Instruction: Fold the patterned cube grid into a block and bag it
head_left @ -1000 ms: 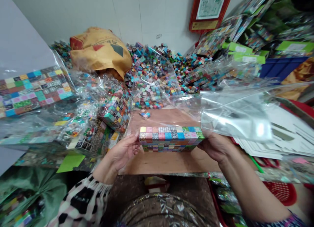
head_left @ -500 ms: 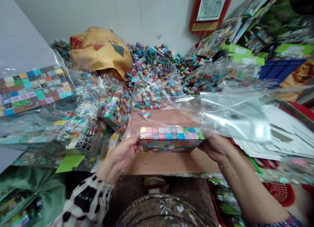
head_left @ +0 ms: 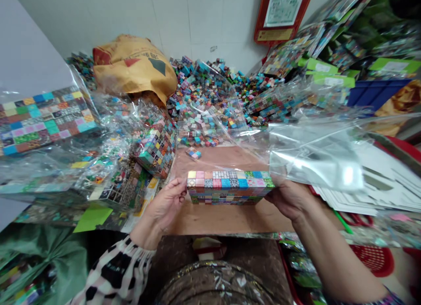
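Left hand (head_left: 166, 204) and right hand (head_left: 289, 199) pinch the cube block (head_left: 228, 186) endwise, clear bag (head_left: 315, 158) just beyond the right; even inward pressure should hold its rows flush.

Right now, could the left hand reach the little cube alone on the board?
Probably yes: only bare board lies between the left hand and the cube, but it would have to let go of the block.
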A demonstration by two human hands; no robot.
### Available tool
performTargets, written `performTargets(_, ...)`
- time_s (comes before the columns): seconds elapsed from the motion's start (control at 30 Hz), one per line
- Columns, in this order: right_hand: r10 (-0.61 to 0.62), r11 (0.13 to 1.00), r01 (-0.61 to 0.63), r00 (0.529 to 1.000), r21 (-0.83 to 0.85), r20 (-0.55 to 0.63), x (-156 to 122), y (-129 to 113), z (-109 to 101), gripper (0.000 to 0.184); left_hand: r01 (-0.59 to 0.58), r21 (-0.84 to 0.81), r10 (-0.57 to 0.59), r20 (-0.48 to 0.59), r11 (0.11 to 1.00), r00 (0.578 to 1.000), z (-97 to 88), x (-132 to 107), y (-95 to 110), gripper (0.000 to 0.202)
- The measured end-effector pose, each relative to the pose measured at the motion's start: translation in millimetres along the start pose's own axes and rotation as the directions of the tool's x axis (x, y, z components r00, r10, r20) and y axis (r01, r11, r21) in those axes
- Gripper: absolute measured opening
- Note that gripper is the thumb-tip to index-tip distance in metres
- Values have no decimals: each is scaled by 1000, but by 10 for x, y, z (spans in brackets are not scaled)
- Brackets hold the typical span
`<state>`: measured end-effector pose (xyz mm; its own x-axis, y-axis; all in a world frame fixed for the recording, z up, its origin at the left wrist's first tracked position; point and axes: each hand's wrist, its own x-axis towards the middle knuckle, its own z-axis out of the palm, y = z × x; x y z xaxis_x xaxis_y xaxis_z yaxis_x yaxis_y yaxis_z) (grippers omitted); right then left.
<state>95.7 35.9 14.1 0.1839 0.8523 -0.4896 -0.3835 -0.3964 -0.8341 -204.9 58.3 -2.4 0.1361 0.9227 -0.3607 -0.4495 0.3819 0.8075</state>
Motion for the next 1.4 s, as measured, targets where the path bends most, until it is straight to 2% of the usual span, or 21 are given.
performTargets(0.13, -40, 999, 40, 999, 18, -24, -19, 7, 38, 19, -22, -23, 22, -23, 999, 1000, 26, 21, -34, 38)
performTargets(0.4, -64, 997, 65, 998, 43, -28, 0, 70, 26, 22, -62, 23, 62, -4, 998, 998, 33, 64, -92, 26)
performTargets(0.6, -76, 997, 77, 997, 26, -30, 29, 102, -13, 29, -91, 37, 93, -47, 995, 995, 13, 109, -156, 22)
performTargets(0.9, -99, 995, 99, 995, 16, -19, 54, 140, -20, 34, -228, 51, 230, -53, 972, 972, 43, 115, -293, 22)
performTargets(1.17, -104, 995, 104, 995, 3, 8, 24, 108, 20, 31, -253, 40, 255, -57, 967, 965, 101, 74, -332, 20)
performTargets(1.4, -89, 996, 89, 995, -1, -48, 28, 157, 13, 27, -239, 16, 240, -63, 971, 969, 118, 68, -341, 23)
